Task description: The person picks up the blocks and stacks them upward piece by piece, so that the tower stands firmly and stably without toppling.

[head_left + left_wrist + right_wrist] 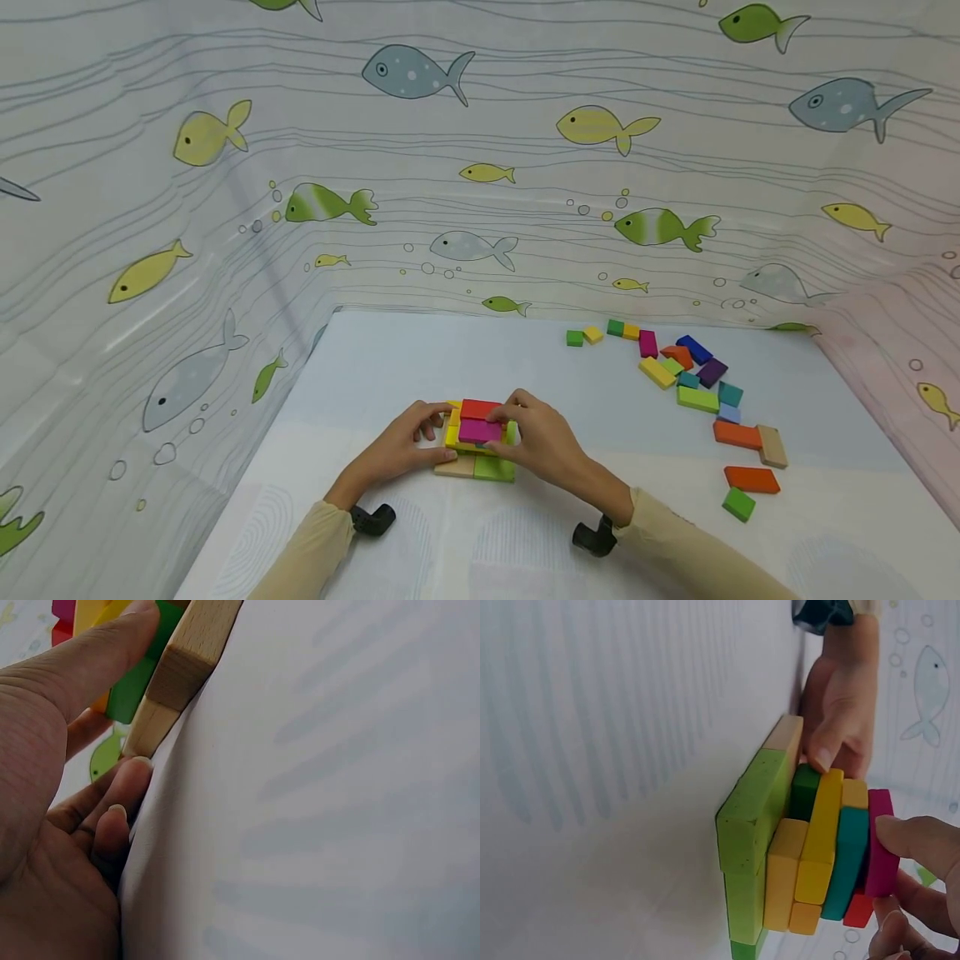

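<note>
A layered stack of colored wooden blocks stands on the table. Its base shows a natural wood block (pixel 453 467) and a light green block (pixel 495 470); above lie a yellow block (pixel 817 855), a teal block (pixel 847 862) and a red block (pixel 482 409) at the top back. My right hand (pixel 543 433) pinches a magenta block (pixel 480 431) on the top layer, beside the red one, between thumb and fingers. At the stack's left side, my left hand (pixel 401 442) holds it, thumb at the front corner and index finger at the back. Its other fingers are curled near the table.
Loose blocks lie in a curved trail on the right, including a purple block (pixel 712 372), an orange block (pixel 752 479) and a green block (pixel 738 504). Fish-printed sheeting (pixel 480 208) rises behind and beside the white table (pixel 375 358).
</note>
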### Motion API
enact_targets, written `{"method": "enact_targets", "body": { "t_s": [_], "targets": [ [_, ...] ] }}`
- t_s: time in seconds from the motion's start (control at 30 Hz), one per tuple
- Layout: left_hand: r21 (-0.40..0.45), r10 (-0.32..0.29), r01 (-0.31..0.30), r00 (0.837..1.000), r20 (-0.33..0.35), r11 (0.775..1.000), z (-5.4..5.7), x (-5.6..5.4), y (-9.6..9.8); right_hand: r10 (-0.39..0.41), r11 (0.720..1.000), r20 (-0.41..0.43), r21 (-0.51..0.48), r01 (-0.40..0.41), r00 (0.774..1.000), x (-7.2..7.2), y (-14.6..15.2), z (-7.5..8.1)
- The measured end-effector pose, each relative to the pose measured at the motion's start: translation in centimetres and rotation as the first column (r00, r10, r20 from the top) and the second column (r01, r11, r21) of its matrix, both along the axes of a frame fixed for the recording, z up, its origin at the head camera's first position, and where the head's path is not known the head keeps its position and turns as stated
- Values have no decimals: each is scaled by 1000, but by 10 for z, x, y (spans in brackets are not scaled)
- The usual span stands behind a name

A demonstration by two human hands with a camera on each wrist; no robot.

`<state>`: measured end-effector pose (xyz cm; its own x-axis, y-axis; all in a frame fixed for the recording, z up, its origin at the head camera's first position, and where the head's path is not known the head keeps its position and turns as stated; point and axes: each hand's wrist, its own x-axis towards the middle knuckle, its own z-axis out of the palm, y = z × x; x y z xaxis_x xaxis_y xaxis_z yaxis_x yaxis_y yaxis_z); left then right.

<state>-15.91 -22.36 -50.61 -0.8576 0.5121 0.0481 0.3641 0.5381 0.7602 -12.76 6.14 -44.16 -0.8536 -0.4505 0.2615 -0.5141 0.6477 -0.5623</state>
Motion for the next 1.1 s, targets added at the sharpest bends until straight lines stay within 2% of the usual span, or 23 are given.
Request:
{"method": "enact_targets", "body": {
  "t_s": [0.27, 0.4, 0.53, 0.67, 0.8, 0.9, 1.1],
  "targets": [
    [-7, 5, -5, 1000, 4, 1000, 1, 0, 0, -6, 999, -14, -32, 5, 1000, -1, -1, -4],
    [-8, 7, -7, 1000, 3, 1000, 2, -1, 1, 13, 998, 5, -61, -12, 1000, -4, 3, -2],
    [-16, 15, -15, 1000, 12, 1000, 4, 0, 1, -15, 995, 7, -96, 16, 1000, -16, 20, -4],
    [-22, 21, -21, 1000, 19, 1000, 5, 2, 1, -116, 989, 22, -93, 118, 993, -36, 54, -11],
    [-13, 19, -19, 1000, 22, 1000, 6, 4, 0, -221, 973, 95, -51, 227, 971, -57, 102, -24],
    [-12, 17, -17, 1000, 19, 1000, 5, 4, 0, -298, 953, 148, -12, 303, 943, -68, 140, -34],
    [-6, 18, -18, 1000, 16, 1000, 4, 4, 1, -439, 898, 142, 58, 435, 887, -78, 200, -45]
  ]
}}
